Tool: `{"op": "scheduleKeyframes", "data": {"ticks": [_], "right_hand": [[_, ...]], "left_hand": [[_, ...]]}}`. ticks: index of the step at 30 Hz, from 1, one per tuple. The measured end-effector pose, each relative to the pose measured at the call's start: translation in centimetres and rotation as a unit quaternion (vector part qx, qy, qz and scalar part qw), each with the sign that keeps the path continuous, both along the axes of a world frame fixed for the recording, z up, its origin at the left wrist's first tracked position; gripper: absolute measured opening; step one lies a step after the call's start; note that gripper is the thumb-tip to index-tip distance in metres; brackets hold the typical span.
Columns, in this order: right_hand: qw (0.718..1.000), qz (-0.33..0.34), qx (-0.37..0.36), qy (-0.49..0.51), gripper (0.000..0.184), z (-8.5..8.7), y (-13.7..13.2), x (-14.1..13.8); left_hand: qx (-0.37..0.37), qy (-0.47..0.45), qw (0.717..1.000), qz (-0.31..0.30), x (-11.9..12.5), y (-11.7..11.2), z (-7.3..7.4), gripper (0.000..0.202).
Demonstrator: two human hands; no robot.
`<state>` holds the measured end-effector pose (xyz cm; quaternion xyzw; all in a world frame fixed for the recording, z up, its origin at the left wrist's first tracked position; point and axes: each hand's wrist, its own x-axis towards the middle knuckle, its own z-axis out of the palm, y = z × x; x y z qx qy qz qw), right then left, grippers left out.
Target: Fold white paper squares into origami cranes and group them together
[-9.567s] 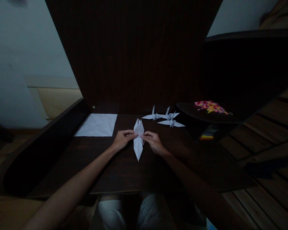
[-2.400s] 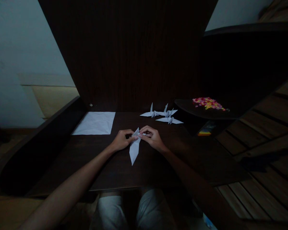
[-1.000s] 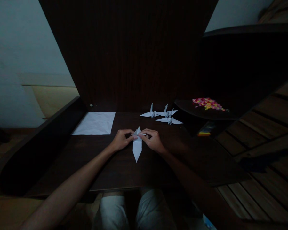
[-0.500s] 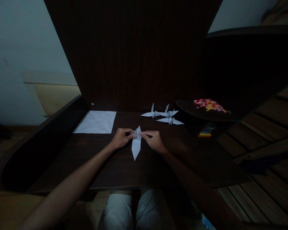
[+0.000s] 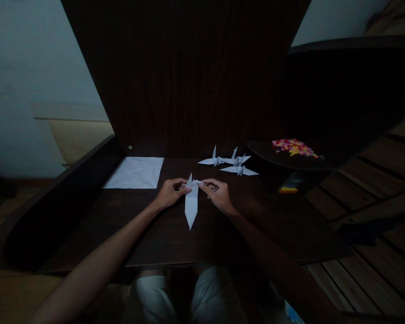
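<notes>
A partly folded white paper (image 5: pixel 191 206) is between my two hands, its lower point aimed toward me and its upper end split into narrow points. My left hand (image 5: pixel 171 192) is closed on the left edge near the top, thumb in front. On the other side, my right hand (image 5: pixel 218 195) pinches a small tip that bends out to the right. Beyond my hands, three folded paper cranes (image 5: pixel 240 170) lie close together on the dark desk (image 5: pixel 148 243). A flat, creased white sheet of paper (image 5: pixel 137 172) rests at the back left.
A raised corner shelf (image 5: pixel 259 150) to the right bears a pile of small pink, red and yellow pieces (image 5: pixel 294 147). Dark side panel (image 5: pixel 54 202) edges the desk at left, and a tall dark board (image 5: pixel 189 81) rises behind. Slatted wood (image 5: pixel 367 198) is at far right.
The paper's upper points have spread: one now stands up at the left, while my right hand has drawn a tip out to the right. The cranes and flat sheet stay put.
</notes>
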<state>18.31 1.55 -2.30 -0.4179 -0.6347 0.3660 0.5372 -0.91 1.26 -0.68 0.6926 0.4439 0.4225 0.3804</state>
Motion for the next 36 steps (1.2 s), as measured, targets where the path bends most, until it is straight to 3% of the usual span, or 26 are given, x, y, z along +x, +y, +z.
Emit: {"op": "scheduleKeyframes", "data": {"ticks": [5,10,16,21,27,33,36], "right_hand": [[0.998,0.018,-0.043,0.053,0.028,0.1,0.2,-0.2],[0.994,0.028,-0.036,0.096,0.024,0.3,0.5,0.0],[0.987,0.021,-0.035,0.153,0.024,0.3,0.6,0.0],[0.98,0.048,-0.046,0.188,0.023,0.3,0.6,-0.2],[0.971,0.126,-0.083,0.186,0.025,0.5,0.2,0.1],[0.975,0.075,-0.161,0.136,0.043,0.3,0.5,0.1],[0.965,0.092,-0.221,0.108,0.047,0.2,0.7,-0.1]], "left_hand": [[-0.033,-0.033,0.999,-0.014,0.0,0.1,-0.2,0.027],[-0.03,-0.032,0.998,-0.035,-0.1,0.2,-0.5,0.033],[0.006,0.035,0.999,0.036,-0.2,0.4,-0.4,0.034],[-0.079,-0.022,0.997,0.017,-0.1,0.6,-0.7,0.041],[-0.119,-0.148,0.982,-0.002,0.1,0.7,-1.0,0.047],[-0.131,-0.165,0.977,-0.026,-0.1,0.6,-0.9,0.045],[-0.139,-0.164,0.975,-0.051,0.1,0.3,-0.6,0.045]]}}
